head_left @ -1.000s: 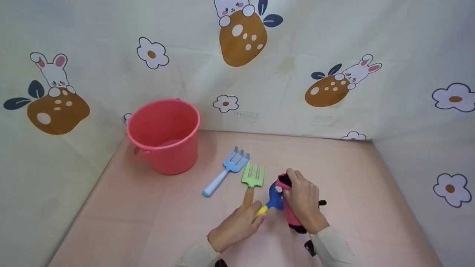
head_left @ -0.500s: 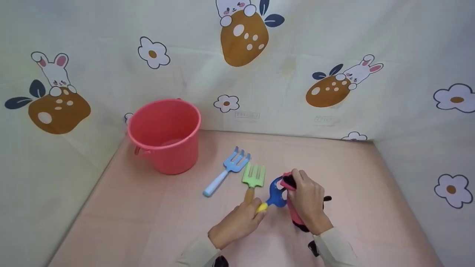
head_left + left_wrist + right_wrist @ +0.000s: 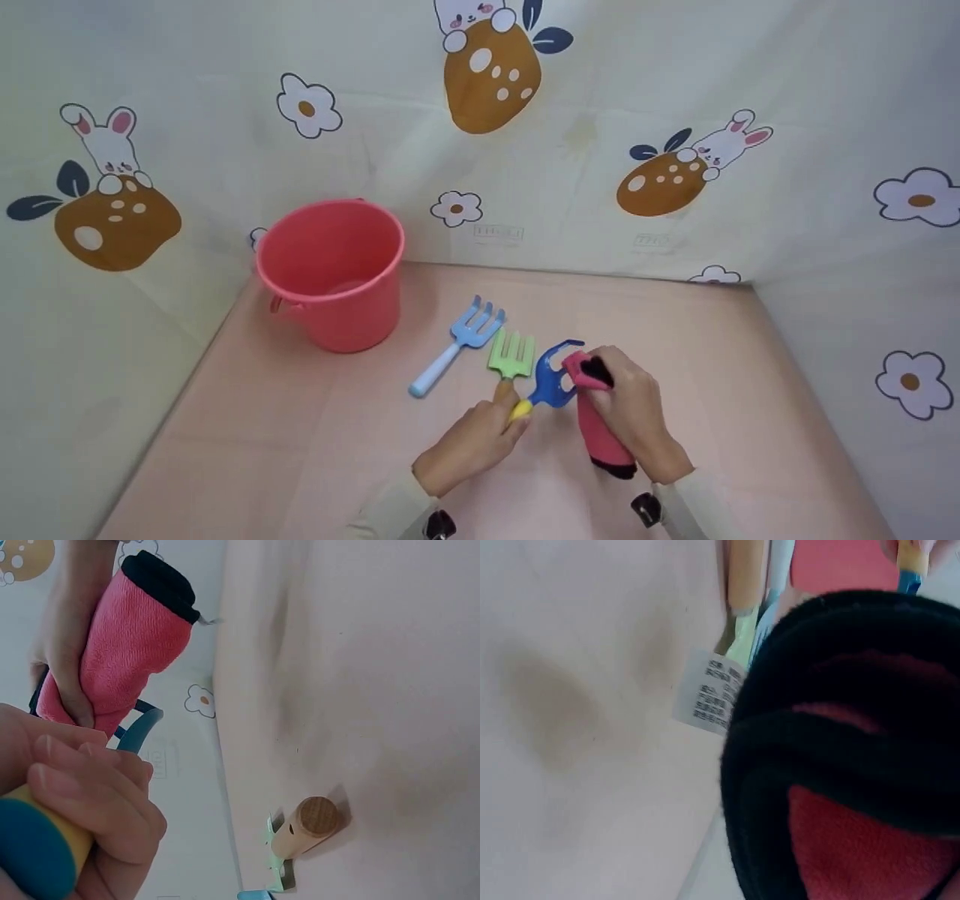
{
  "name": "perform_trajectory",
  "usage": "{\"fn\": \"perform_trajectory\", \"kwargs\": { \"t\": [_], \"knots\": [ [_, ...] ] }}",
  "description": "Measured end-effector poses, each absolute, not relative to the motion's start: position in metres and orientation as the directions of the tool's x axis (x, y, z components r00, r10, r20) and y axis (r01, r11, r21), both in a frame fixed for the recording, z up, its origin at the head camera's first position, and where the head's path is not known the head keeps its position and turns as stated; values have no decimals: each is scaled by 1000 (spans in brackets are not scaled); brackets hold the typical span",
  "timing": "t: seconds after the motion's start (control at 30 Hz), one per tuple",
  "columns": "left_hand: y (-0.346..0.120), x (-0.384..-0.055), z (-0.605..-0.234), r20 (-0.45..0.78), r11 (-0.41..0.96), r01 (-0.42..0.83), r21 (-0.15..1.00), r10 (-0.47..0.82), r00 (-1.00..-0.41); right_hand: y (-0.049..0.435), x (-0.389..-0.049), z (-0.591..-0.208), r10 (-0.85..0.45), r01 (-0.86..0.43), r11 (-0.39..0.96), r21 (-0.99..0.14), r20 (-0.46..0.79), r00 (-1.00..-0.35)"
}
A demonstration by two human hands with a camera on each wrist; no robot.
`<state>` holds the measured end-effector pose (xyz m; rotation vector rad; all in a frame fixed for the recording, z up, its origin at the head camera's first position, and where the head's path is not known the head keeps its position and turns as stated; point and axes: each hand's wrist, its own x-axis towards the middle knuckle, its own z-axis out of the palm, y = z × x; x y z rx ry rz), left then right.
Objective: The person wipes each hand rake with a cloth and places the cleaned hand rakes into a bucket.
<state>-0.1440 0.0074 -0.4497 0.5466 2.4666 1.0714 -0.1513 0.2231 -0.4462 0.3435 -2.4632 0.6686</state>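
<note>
Above the desk (image 3: 720, 360), near the green fork (image 3: 510, 366), the left grip (image 3: 472, 442) clasps the dark-blue fork (image 3: 551, 390) and the right grip (image 3: 634, 405) the pink cloth (image 3: 600, 431), which could snag on the dark-blue fork and twist it loose.

Soft, diffuse, slightly dim light falls across the head view, leaving a faint shadow beside the red bucket (image 3: 352, 322), while both wrist views look hazier, with blurry-edged shadows on the pale counter (image 3: 405, 645) and the close black-trimmed cloth (image 3: 855, 757) in the right one dark and slightly soft.
</note>
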Motion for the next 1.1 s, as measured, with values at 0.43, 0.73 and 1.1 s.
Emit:
{"fn": "perform_trajectory", "kwargs": {
  "t": [0.43,0.73,1.1],
  "knots": [
    [7,-144,-450,-90,612,302,731,525,-846,211,-142,-447,-267,-445,814,-374,440,-857],
    [8,-144,-451,-87,607,327,724,551,-830,202,-142,-444,-236,-432,821,-372,468,-851],
    [5,-142,-451,-95,589,328,739,572,-814,193,-147,-441,-113,-342,863,-373,518,-848]
  ]
}}
